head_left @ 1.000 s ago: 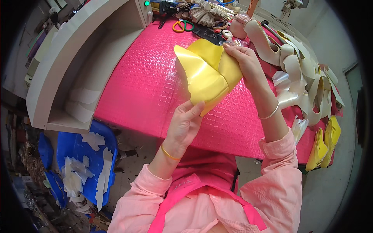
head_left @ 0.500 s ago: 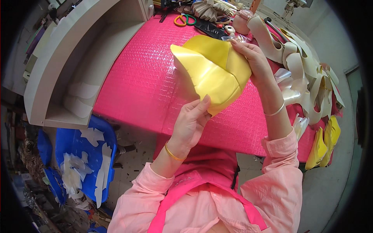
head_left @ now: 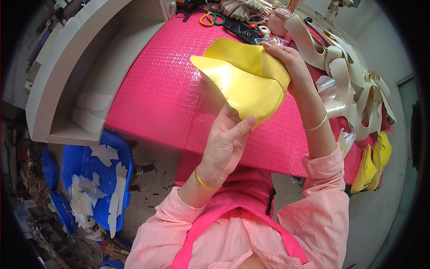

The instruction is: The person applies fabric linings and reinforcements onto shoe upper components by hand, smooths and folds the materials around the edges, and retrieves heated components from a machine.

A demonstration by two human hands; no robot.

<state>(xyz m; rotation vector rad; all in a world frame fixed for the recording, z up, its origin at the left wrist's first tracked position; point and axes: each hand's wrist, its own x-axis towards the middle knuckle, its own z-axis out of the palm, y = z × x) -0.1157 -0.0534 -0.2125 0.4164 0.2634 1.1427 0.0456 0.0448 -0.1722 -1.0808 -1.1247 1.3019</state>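
Observation:
A glossy yellow shoe upper (head_left: 251, 85), with a stitched seam across it, is held up over the pink table between my hands. My right hand (head_left: 290, 65) pinches its far right edge between thumb and fingers. Lower down, my left hand (head_left: 227, 139) grips the near edge, thumb on top and fingers partly hidden underneath. Two or more similar yellow uppers (head_left: 372, 163) lie at the table's right edge.
A pink textured cover (head_left: 156, 89) spreads over the table. Green-and-orange-handled scissors (head_left: 212, 19) lie at the back. Cream strips (head_left: 347, 76) pile up at right. A grey open-fronted housing (head_left: 85, 67) stands left, above a blue bin (head_left: 96, 168) holding pale scraps.
My left hand has shifted slightly right along the near edge, its fingers reaching further under. The upper has tilted and bulges rounder. My right hand keeps its hold at nearly the same place.

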